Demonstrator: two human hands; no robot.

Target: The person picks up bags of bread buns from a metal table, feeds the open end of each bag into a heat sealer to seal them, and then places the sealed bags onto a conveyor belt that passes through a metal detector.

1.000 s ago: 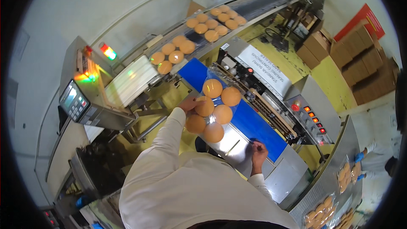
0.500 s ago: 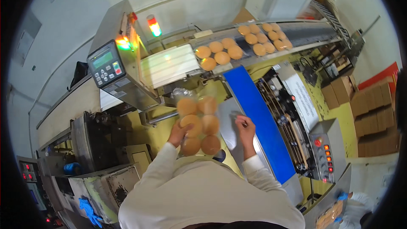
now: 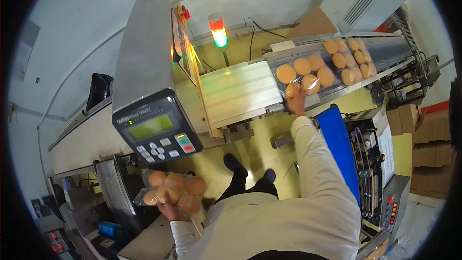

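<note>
My left hand point(image 3: 166, 208) grips a clear bag of round buns point(image 3: 175, 188) below the metal box with the keypad. Its fingers lie partly over one of the buns. My right arm reaches forward to the conveyor, where my right hand point(image 3: 297, 100) is closed on the near corner of another clear bag of buns point(image 3: 308, 71). That bag lies flat just right of the white belt section. Two similar clear bags, a nearer bag of buns point(image 3: 342, 60) and a farther bag of buns point(image 3: 362, 58), rest further along the conveyor.
The metal machine point(image 3: 144, 53) with a keypad stands at front left, spanning the white belt point(image 3: 236, 94). A lit signal lamp point(image 3: 218, 31) rises behind it. A blue belt point(image 3: 340, 144) lies right of my arm. Cardboard boxes point(image 3: 430, 149) are stacked at far right.
My left hand has carried its bag of buns down to the left. My right hand has gone from beside the blue belt to the bag on the conveyor. The view has shifted.
</note>
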